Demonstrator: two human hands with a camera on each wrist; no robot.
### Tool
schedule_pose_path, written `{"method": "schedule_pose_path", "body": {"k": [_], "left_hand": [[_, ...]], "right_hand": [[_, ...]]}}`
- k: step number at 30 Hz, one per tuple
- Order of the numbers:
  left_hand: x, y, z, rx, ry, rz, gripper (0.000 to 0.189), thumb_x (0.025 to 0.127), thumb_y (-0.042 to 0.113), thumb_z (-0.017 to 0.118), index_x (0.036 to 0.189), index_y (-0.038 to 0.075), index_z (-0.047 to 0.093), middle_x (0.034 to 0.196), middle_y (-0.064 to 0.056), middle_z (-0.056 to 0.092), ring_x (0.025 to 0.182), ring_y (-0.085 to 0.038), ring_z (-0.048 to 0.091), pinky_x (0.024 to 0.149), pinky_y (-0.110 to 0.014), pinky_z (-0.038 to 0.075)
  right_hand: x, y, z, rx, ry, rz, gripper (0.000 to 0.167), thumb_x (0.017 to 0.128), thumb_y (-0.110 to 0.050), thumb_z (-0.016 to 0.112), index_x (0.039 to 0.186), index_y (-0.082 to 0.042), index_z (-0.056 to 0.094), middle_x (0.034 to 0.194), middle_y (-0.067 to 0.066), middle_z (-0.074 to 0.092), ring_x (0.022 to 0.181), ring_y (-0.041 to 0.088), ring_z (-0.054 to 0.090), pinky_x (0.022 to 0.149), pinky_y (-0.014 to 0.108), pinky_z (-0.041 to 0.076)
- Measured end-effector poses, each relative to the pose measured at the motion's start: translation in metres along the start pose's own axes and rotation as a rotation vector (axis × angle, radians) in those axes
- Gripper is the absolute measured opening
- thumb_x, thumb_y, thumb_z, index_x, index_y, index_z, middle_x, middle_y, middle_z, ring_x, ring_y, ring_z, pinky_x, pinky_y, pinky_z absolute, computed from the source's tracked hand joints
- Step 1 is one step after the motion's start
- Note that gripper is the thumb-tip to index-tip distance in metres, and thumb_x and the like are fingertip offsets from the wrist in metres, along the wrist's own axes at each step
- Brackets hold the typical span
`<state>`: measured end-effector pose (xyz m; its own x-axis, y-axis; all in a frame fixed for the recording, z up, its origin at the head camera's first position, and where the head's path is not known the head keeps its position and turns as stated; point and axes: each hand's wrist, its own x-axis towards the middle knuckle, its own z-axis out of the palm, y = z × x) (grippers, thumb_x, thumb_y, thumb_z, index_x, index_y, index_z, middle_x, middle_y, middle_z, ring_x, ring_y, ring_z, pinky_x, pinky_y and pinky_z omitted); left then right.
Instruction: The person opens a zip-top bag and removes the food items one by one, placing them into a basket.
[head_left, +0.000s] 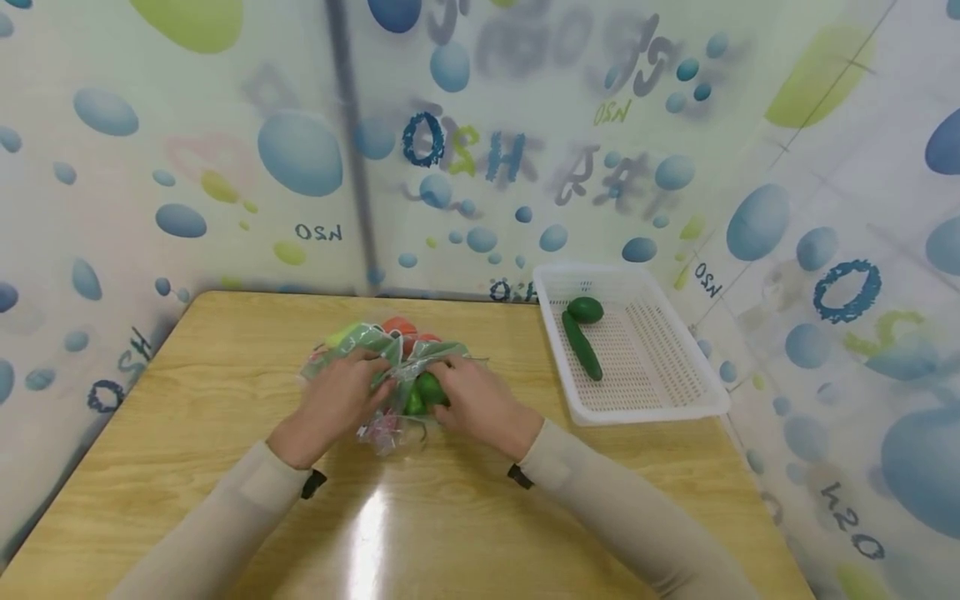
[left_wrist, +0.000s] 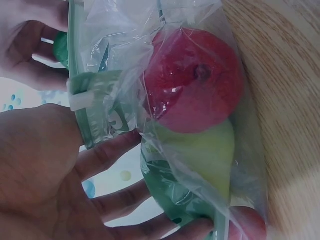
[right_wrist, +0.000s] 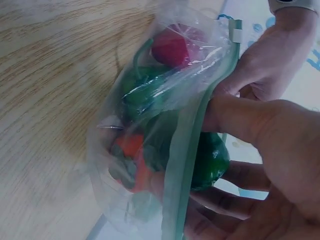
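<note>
A clear zip bag (head_left: 365, 337) with a green zip edge and a white slider (left_wrist: 82, 100) lies on the table, full of produce. Through the plastic show a red round fruit (left_wrist: 195, 82), a yellow-green fruit (left_wrist: 205, 150), a green pepper with a curved stem (right_wrist: 145, 90) and an orange piece with green leaves (right_wrist: 131, 150). My left hand (head_left: 339, 402) holds the bag's edge beside the slider, fingers spread along the opening. My right hand (head_left: 482, 404) grips a glossy green pepper (right_wrist: 209, 160) at the bag's mouth, its thumb over the zip edge.
A white perforated basket (head_left: 660, 367) stands on the right of the wooden table (head_left: 247, 350), holding a cucumber (head_left: 582, 346) and a dark green oval vegetable (head_left: 585, 310). Patterned walls (head_left: 465, 217) rise behind the table and at its right side.
</note>
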<state>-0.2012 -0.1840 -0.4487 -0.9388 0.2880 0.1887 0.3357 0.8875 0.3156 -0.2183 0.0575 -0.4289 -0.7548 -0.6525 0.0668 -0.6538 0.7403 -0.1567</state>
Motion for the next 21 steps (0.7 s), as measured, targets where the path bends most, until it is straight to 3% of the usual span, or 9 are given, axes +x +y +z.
{"method": "schedule_pose_path", "body": {"k": [11,21], "left_hand": [[0.0,0.001,0.001,0.005,-0.019,-0.02,0.027,0.11,0.021,0.081,0.129,0.002,0.084,0.14,-0.029,0.078,0.119,-0.049,0.08,0.101,-0.064,0.068],[0.0,0.001,0.001,0.007,-0.013,-0.022,0.026,0.11,0.021,0.081,0.127,0.001,0.084,0.138,-0.03,0.078,0.116,-0.048,0.081,0.097,-0.063,0.069]], "right_hand": [[-0.006,0.004,-0.011,0.058,0.016,0.008,0.062,0.104,-0.025,0.09,0.157,-0.002,0.068,0.147,0.019,0.074,0.111,0.024,0.08,0.091,0.041,0.071],[-0.012,0.006,-0.024,0.12,0.053,0.009,0.062,0.103,-0.023,0.088,0.158,-0.004,0.068,0.146,0.019,0.073,0.107,0.022,0.077,0.088,0.038,0.07]]}}
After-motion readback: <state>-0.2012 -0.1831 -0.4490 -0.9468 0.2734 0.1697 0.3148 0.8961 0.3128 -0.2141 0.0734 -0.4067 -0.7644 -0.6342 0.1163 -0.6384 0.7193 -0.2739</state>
